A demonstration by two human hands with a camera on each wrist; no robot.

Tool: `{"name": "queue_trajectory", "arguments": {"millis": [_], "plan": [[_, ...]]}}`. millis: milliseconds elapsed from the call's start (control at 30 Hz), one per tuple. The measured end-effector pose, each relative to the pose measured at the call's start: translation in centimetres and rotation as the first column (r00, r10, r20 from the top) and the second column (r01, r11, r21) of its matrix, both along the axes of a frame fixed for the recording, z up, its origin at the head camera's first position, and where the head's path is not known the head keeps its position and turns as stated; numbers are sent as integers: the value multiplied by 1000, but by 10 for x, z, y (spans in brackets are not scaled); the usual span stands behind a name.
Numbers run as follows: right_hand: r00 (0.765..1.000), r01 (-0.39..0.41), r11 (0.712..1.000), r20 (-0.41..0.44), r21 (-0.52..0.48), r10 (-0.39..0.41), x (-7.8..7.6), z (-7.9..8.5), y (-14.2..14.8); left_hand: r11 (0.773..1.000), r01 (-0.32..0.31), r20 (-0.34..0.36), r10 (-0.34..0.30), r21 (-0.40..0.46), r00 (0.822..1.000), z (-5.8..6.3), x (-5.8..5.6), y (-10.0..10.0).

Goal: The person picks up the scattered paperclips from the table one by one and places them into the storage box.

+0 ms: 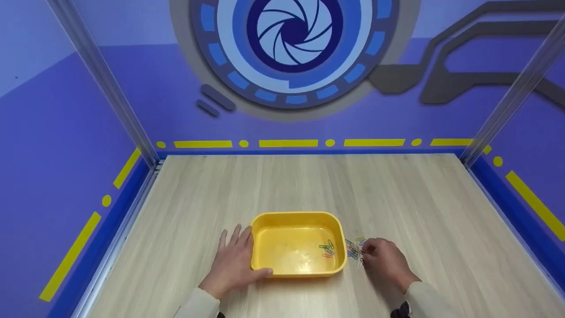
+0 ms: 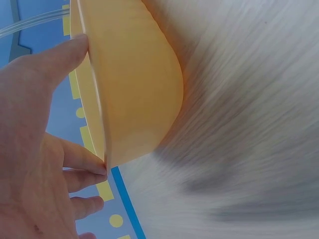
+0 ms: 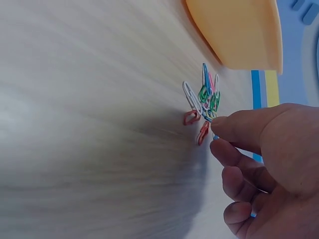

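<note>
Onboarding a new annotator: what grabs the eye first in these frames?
The yellow tray at the near middle of the wooden table, with a few coloured clips inside at its right end. The left hand rests against its left wall. To its right, the right hand pinches at a small heap of paper clips on the table.

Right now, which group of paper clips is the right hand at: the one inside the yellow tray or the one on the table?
The paper clips on the table, right of the yellow tray; the right hand pinches there.
</note>
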State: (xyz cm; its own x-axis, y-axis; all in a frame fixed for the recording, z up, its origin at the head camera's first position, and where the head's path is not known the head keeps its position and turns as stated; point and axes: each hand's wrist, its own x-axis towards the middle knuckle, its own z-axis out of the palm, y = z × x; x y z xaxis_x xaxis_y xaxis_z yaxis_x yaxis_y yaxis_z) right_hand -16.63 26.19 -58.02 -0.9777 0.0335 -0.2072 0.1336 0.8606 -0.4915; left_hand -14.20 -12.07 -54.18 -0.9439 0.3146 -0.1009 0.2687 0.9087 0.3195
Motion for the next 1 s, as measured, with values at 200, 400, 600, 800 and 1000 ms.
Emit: {"name": "queue_trajectory", "arguments": {"millis": [200, 400, 600, 800, 1000], "plan": [[1000, 1, 1000, -15, 12, -1, -2, -5, -1, 1000, 20, -41, -20, 2, 999, 0, 0, -1], [999, -16, 999, -32, 40, 17, -4, -8, -3, 1000, 26, -41, -26, -2, 999, 1, 0, -3], [998, -34, 997, -41, 65, 37, -5, -8, -4, 1000, 23, -33, -23, -2, 999, 0, -1, -3], [999, -22, 997, -21, 69, 24, -5, -8, -3, 1000, 24, -33, -23, 9, 999, 0, 0, -3], [1000, 0, 999, 5, 50, 0, -6, -8, -3, 1000, 21, -25, -21, 4, 999, 1, 0, -3]]}}
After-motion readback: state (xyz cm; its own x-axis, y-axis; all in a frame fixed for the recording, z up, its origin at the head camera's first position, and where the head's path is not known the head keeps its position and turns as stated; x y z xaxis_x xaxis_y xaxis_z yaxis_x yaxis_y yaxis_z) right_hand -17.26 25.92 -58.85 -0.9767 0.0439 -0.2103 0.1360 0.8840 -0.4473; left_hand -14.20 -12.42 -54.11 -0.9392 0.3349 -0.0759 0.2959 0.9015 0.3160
